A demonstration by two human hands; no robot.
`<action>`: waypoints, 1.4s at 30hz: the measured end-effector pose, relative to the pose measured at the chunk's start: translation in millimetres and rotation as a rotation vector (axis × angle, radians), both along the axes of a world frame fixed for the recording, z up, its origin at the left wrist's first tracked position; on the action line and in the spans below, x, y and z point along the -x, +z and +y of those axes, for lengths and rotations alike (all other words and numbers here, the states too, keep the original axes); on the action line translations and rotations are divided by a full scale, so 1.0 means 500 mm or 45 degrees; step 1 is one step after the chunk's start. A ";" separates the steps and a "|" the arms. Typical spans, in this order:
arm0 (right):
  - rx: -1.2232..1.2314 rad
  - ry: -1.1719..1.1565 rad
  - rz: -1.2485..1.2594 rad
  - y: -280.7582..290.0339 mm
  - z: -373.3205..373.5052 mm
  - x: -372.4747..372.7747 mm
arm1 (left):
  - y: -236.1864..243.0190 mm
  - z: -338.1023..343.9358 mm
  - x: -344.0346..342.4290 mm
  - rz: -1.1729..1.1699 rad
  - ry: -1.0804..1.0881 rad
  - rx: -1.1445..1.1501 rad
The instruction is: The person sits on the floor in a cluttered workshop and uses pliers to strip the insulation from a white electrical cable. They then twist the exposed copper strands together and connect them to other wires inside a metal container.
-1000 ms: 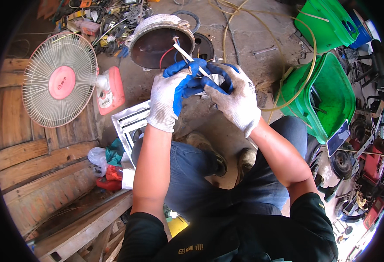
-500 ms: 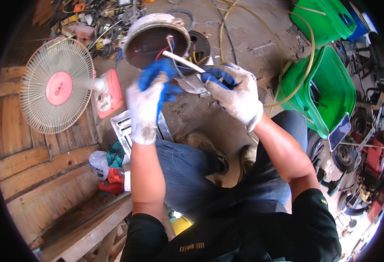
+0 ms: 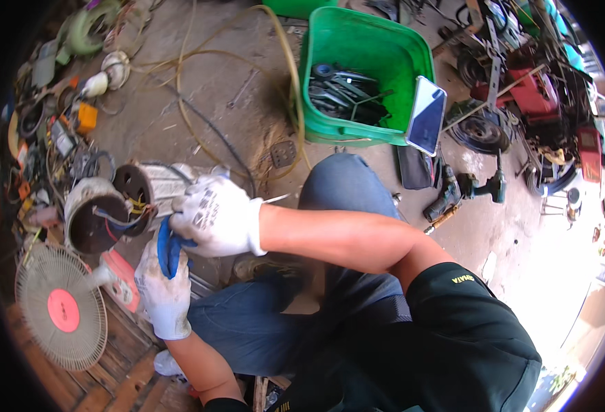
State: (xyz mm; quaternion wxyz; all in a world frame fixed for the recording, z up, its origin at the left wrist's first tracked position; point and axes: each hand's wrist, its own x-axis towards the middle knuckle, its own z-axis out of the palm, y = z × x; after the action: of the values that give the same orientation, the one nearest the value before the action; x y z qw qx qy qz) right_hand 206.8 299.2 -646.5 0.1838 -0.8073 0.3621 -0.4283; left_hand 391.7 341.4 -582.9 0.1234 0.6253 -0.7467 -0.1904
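Observation:
My left hand (image 3: 166,288), in a white glove with blue palm, is raised below the motor parts, its fingers curled. My right hand (image 3: 209,216), gloved alike, is just above and right of it, meeting its fingertips; what they grip is hidden. Just left of my hands lie a round white housing (image 3: 74,218) with a dark hollow and a cylindrical part (image 3: 165,180) with a dark end. Red, blue and yellow wires (image 3: 117,223) run from them toward my hands.
A pink fan (image 3: 62,309) lies lower left. A green bin (image 3: 364,137) of tools holds a phone (image 3: 424,117) at its rim. Drills (image 3: 445,196) and piled machinery (image 3: 529,89) are at right, loose parts (image 3: 62,137) at left. A yellow hose (image 3: 292,82) crosses the floor.
The view has swung right, so the bin sits near the upper middle. My hands have moved closer together, the right now above the left, and the white strip between them is mostly hidden.

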 end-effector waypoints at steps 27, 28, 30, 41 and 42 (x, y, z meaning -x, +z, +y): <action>-0.487 -0.030 -0.034 0.011 0.009 0.129 | 0.032 -0.113 0.084 -0.013 -0.095 -0.198; -0.495 -0.123 -0.076 0.018 0.028 0.152 | 0.033 -0.112 0.088 0.055 -0.028 -0.228; -0.479 -0.146 -0.204 0.022 0.057 0.191 | 0.001 -0.103 0.093 0.153 -0.109 -0.087; -1.505 -0.784 -0.675 -0.328 0.263 0.410 | -0.061 -0.085 0.058 0.106 0.062 -0.160; -1.560 -0.949 -0.614 -0.397 0.253 0.413 | -0.060 -0.087 0.065 0.113 0.056 -0.168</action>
State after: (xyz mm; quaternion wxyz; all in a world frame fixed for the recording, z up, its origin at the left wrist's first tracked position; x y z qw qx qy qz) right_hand 0.3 425.5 -845.1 0.5166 -0.2689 0.7342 -0.3489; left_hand 359.1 297.7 -613.1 0.1190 0.6394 -0.7122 -0.2641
